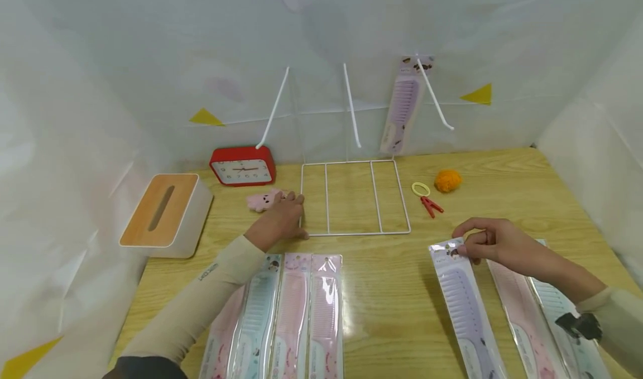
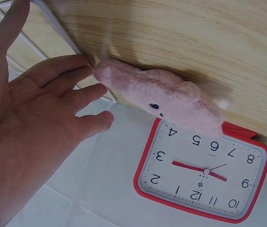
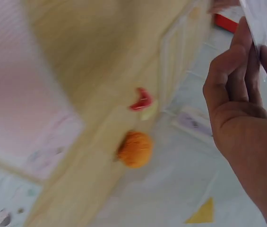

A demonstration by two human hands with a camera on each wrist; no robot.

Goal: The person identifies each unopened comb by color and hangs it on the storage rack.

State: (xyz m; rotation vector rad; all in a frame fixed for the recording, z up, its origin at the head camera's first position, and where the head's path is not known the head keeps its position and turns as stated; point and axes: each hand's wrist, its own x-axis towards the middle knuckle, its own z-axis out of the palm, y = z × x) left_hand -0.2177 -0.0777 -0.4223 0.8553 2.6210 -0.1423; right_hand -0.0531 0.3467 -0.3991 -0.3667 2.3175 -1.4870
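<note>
My right hand (image 1: 494, 245) pinches the top end of a packaged purple comb (image 1: 464, 306) between thumb and fingers, its lower part slanting toward me. My left hand (image 1: 282, 217) lies at the left side of a white wire rack (image 1: 359, 234), holding nothing. In the left wrist view its fingers (image 2: 53, 75) are extended, close to a pink plush toy (image 2: 171, 97); whether they touch it I cannot tell. Another packaged purple comb (image 1: 403, 108) hangs on the right prong (image 1: 434, 97) of the rack. The middle prong (image 1: 351, 105) and left prong (image 1: 273, 108) carry nothing.
Several packaged combs (image 1: 296, 312) lie in a row at front left. A pink one (image 1: 527, 317) and a teal one (image 1: 567, 317) lie at right. Around the rack are a red clock (image 1: 243, 167), tissue box (image 1: 166, 217), orange pom-pom (image 1: 447, 181), yellow ring (image 1: 420, 189) and red clip (image 1: 431, 206).
</note>
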